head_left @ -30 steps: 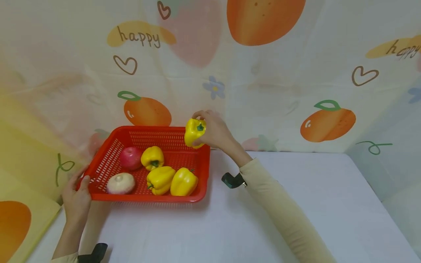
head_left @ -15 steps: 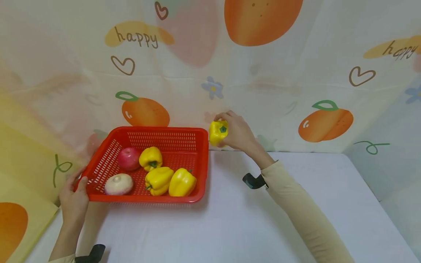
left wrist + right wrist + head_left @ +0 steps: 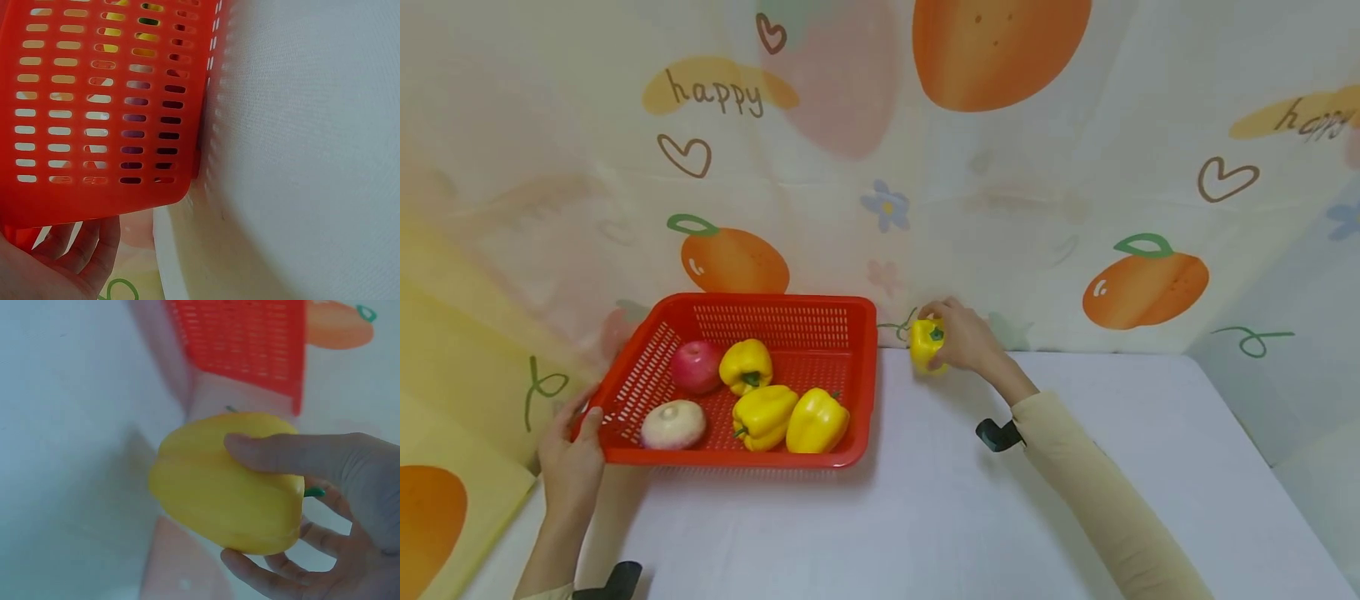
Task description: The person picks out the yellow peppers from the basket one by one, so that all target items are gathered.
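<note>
My right hand (image 3: 967, 337) grips a yellow bell pepper (image 3: 925, 343) to the right of the basket, by the table's back edge. In the right wrist view the thumb lies across the pepper (image 3: 219, 481), and its green stem points toward the palm. Whether the pepper touches the table is hard to tell. My left hand (image 3: 571, 458) holds the left end of a red plastic basket (image 3: 737, 455), fingers curled at its rim. Inside lie several yellow bell peppers (image 3: 817, 421), a pinkish-red round fruit (image 3: 697, 367) and a white-and-purple turnip (image 3: 673, 425).
A white table (image 3: 925, 517) carries the basket. Behind it hangs a printed cloth backdrop (image 3: 1000, 200) with fruit drawings, close behind the basket's rear rim. A yellowish cloth side (image 3: 467, 367) borders the left. Dark wrist mounts (image 3: 997, 435) sit on both forearms.
My right hand has carried the bell pepper from above the basket's back right corner rightward, then down toward the table. The left hand stays on the basket, which has not moved.
</note>
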`<state>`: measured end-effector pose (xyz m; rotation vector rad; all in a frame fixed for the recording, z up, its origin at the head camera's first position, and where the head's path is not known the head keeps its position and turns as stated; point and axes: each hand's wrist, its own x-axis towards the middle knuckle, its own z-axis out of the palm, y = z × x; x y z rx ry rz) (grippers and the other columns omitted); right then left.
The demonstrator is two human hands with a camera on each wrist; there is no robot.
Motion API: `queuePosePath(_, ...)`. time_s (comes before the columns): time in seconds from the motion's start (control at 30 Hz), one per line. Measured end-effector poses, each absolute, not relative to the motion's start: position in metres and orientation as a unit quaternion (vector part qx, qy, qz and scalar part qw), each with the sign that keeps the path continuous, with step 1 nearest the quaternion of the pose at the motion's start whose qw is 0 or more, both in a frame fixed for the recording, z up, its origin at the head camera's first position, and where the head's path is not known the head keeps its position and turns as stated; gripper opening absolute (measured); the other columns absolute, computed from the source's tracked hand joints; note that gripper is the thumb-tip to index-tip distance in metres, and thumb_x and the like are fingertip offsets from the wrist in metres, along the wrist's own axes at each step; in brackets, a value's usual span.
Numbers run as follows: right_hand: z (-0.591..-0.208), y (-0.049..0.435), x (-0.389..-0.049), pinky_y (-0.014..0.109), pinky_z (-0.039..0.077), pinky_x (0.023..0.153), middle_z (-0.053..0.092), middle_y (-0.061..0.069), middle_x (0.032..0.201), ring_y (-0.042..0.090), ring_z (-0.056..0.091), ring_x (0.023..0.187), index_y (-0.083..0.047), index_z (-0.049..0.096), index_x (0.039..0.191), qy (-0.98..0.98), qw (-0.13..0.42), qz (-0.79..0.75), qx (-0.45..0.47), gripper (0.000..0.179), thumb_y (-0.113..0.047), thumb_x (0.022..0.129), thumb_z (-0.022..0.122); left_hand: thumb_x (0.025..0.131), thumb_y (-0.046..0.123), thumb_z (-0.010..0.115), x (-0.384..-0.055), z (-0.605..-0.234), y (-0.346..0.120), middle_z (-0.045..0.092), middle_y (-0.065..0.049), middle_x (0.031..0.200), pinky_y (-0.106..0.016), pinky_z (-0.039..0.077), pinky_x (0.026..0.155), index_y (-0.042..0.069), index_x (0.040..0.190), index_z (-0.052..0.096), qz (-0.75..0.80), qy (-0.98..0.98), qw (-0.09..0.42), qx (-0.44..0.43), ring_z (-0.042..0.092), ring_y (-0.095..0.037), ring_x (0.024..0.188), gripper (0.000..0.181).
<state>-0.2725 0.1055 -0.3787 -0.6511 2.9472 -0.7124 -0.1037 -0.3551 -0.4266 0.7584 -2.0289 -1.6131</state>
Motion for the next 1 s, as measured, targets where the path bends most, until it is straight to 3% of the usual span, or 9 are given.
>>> queuePosePath(0.23, -0.392, 0.113, -0.274, 0.054, 0.041, 0.097, 0.053, 0.021, 0.126, 0.037, 0.053, 0.112, -0.005, 0.057, 0.127, 0.951, 0.035, -0.216, -0.217, 0.070, -0.010, 0.066, 0.089, 0.103, 0.018, 0.046, -0.105, -0.428, -0.353, 0.047, -0.007, 0.134, -0.002, 0.043, 0.069, 0.023, 0.143, 0.052, -0.583, -0.733, 0.207, 0.281, 0.051, -0.006, 0.102, 0.041)
queuePosePath(0.47, -0.395, 0.115, -0.276, 0.054, 0.035, 0.099, 0.049, 0.021, 0.134, 0.037, 0.049, 0.119, -0.008, 0.047, 0.142, 0.952, 0.059, -0.203, -0.220, 0.082, -0.015, 0.071, 0.088, 0.104, 0.017, 0.044, -0.105, -0.429, -0.355, 0.045, -0.006, 0.139, -0.003, 0.043, 0.073, 0.021, 0.144, 0.051, -0.601, -0.722, 0.209, 0.271, 0.047, -0.013, 0.114, 0.041)
queuePosePath(0.73, -0.396, 0.119, -0.275, 0.054, 0.038, 0.104, 0.046, 0.023, 0.136, 0.038, 0.049, 0.119, -0.006, 0.049, 0.138, 0.945, 0.056, -0.223, -0.230, 0.075, -0.011, 0.073, 0.087, 0.104, 0.019, 0.044, -0.104, -0.428, -0.356, 0.042, -0.005, 0.143, -0.003, 0.043, 0.080, 0.023, 0.145, 0.050, -0.594, -0.727, 0.204, 0.277, 0.044, -0.014, 0.121, 0.041)
queuePosePath(1.0, -0.398, 0.122, -0.276, 0.055, 0.040, 0.104, 0.044, 0.023, 0.138, 0.038, 0.048, 0.120, -0.007, 0.049, 0.140, 0.939, 0.072, -0.230, -0.243, 0.076, -0.006, 0.073, 0.086, 0.103, 0.017, 0.046, -0.105, -0.428, -0.357, 0.046, -0.007, 0.135, -0.003, 0.043, 0.072, 0.022, 0.143, 0.053, -0.600, -0.719, 0.213, 0.280, 0.049, -0.009, 0.108, 0.041)
